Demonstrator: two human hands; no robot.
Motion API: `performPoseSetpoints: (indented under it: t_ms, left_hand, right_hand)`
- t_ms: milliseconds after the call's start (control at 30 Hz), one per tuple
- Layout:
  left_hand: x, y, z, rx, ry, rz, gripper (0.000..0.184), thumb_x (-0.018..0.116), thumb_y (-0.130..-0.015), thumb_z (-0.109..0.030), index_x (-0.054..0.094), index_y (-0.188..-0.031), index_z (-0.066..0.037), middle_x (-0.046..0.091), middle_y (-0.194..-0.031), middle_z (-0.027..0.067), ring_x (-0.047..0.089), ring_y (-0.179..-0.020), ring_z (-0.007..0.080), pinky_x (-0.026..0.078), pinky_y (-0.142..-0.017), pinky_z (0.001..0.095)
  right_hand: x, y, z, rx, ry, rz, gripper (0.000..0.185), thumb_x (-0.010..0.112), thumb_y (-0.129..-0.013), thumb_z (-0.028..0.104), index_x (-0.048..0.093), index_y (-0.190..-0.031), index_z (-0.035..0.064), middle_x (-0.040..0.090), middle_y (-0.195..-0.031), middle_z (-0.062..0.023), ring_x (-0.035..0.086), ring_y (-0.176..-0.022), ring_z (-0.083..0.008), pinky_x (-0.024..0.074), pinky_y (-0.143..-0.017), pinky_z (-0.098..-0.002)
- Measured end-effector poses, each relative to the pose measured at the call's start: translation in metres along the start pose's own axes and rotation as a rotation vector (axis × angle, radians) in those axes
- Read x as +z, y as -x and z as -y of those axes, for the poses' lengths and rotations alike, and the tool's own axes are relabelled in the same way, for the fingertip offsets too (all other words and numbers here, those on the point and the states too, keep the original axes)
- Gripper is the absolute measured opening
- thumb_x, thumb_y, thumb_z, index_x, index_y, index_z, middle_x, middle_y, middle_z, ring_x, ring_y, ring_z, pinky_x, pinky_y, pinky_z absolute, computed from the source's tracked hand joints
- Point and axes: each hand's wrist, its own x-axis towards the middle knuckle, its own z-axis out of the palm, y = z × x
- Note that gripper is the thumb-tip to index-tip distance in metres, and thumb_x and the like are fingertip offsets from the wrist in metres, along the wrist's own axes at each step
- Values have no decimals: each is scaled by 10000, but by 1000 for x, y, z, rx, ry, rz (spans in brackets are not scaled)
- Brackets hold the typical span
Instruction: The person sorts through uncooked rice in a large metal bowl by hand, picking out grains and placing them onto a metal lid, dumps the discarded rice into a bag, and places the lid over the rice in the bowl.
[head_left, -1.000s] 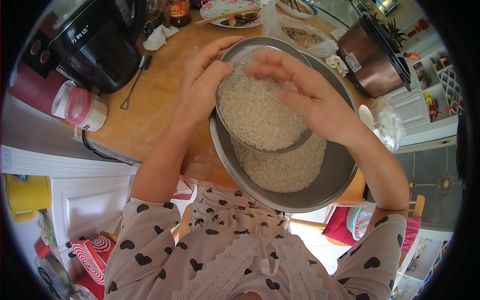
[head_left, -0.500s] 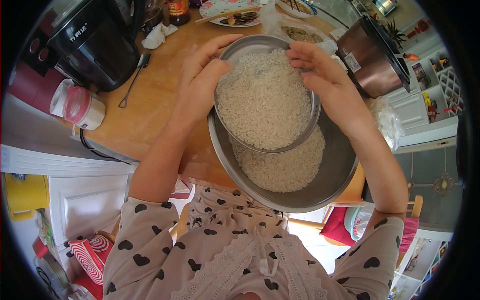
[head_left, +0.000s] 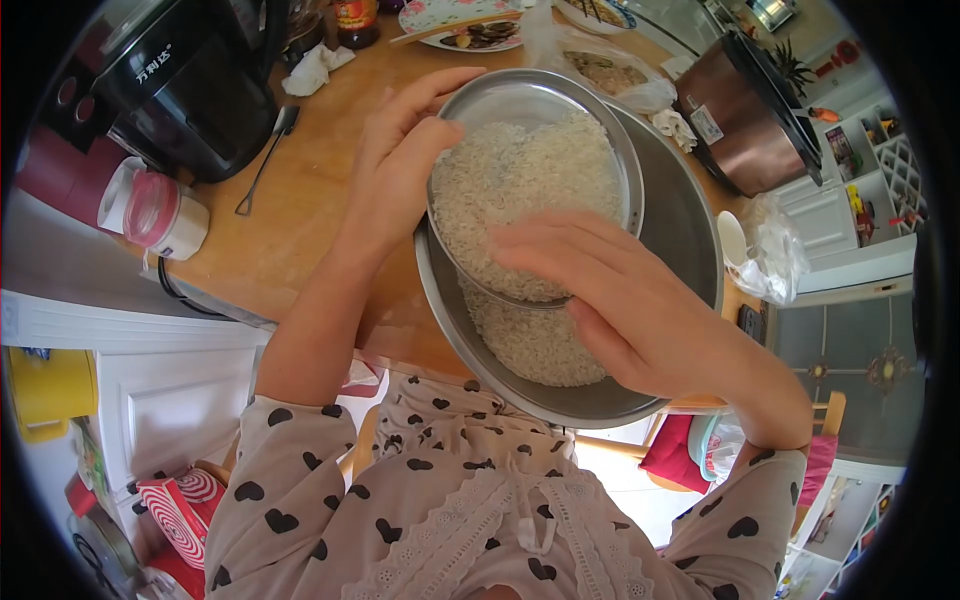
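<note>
A small metal dish (head_left: 630, 170) full of white rice (head_left: 560, 165) is tilted over a large steel bowl (head_left: 690, 225). My left hand (head_left: 405, 160) grips the dish's left rim, thumb on the inside edge. Over the lower part of the dish, my right hand (head_left: 620, 300) has its fingers stretched out across the rice and holds nothing. More rice (head_left: 535, 345) lies in the large bowl below the dish. The right fingertips seem to touch the rice in the dish.
On the wooden table (head_left: 310, 190) are a black appliance (head_left: 200, 100), a jar with a pink lid (head_left: 165, 215), a spoon (head_left: 265, 160), a floral plate (head_left: 450, 18) and a food bag (head_left: 605, 70). At the right are a brown cooker (head_left: 745, 120) and a crumpled plastic bag (head_left: 775, 250).
My right hand has moved from the dish's upper right rim down over the rice. The rice has shifted away from the dish's upper edge. My left hand keeps its grip.
</note>
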Motion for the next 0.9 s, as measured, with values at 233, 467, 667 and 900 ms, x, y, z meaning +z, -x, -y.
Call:
performPoseSetpoints:
  t_ms: [233, 467, 667, 900]
  left_hand:
    - [2, -1, 0, 3, 63, 9, 392, 477, -775, -131, 591, -1132, -16, 636, -867, 36, 554, -830, 110, 285, -980, 286]
    - [2, 0, -2, -31, 123, 16, 404, 461, -776, -97, 573, -1150, 5, 619, -937, 64, 551, -861, 111, 401, -823, 230]
    - [1, 0, -2, -29, 131, 15, 408, 460, -780, -92, 565, -1161, 8, 608, -963, 67, 547, -877, 113, 417, -799, 232]
    - [3, 0, -4, -57, 166, 7, 408, 460, -779, -93, 564, -1159, 15, 599, -960, 68, 549, -876, 120, 420, -797, 233]
  right_hand:
    - [13, -6, -9, -9, -65, -58, 458, 457, -743, -81, 463, -1194, 2, 510, -1129, -192, 470, -1085, -370, 380, -940, -427]
    - [-15, -22, -40, 181, -273, -100, 536, 405, -786, -26, 387, -1321, 5, 455, -1303, -127, 398, -1249, -220, 260, -1071, -355]
    - [-29, -3, -55, 271, -484, -233, 506, 404, -806, 23, 409, -1312, 1, 439, -1340, -105, 344, -1301, -207, 195, -1103, -355]
    - [-31, 23, -29, 81, -80, -134, 389, 447, -758, -66, 540, -1128, 5, 576, -1101, -151, 552, -1035, -302, 426, -886, -358]
